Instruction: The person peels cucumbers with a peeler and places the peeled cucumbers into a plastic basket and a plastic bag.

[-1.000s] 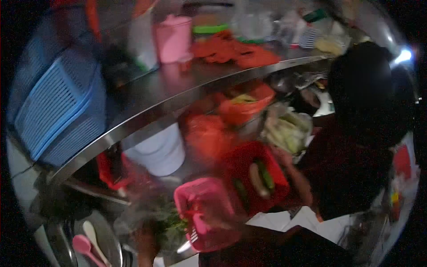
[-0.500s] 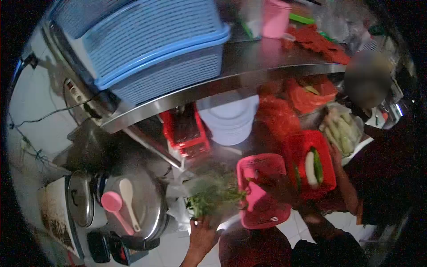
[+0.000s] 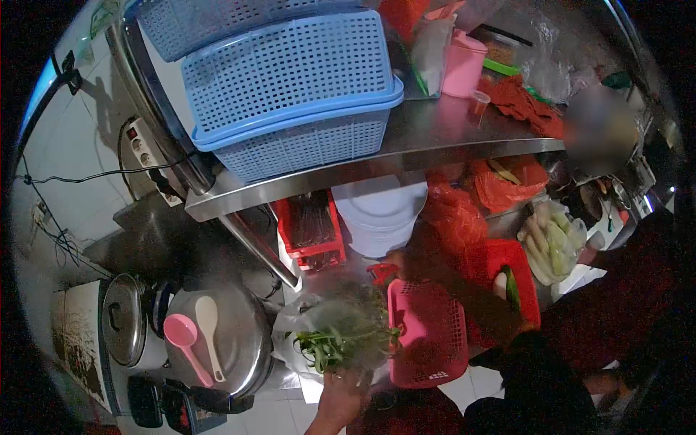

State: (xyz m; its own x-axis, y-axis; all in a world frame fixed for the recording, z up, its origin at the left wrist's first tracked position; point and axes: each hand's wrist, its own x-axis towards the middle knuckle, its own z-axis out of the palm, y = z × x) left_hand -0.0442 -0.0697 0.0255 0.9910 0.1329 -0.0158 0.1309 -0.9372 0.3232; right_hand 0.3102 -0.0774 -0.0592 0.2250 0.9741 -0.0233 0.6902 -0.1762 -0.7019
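Leafy greens (image 3: 322, 349) lie in and over a clear plastic bag (image 3: 290, 319). My left hand (image 3: 344, 395) is at their lower edge, its fingers closed on the leaves. My right arm reaches up and left over a pink basket (image 3: 428, 330). At the basket's top left corner, my right hand (image 3: 397, 262) is beside a small red object (image 3: 380, 272); shadow hides its fingers. Right of the pink basket, a red basket (image 3: 529, 264) holds a green vegetable (image 3: 513, 290) and a white one (image 3: 500, 284).
Blue baskets (image 3: 290, 80) sit on the steel shelf (image 3: 420, 148). Below are a white bucket (image 3: 380, 217) and a red crate (image 3: 312, 232). Lidded pots stand left, one bearing a pink ladle (image 3: 181, 331). A co-worker's hand (image 3: 593, 250) is near bagged vegetables (image 3: 551, 243).
My right hand has moved up and left from over the pink basket to the red object. My left hand stays by the greens. The view has shifted, and the co-worker's arm has drawn back right.
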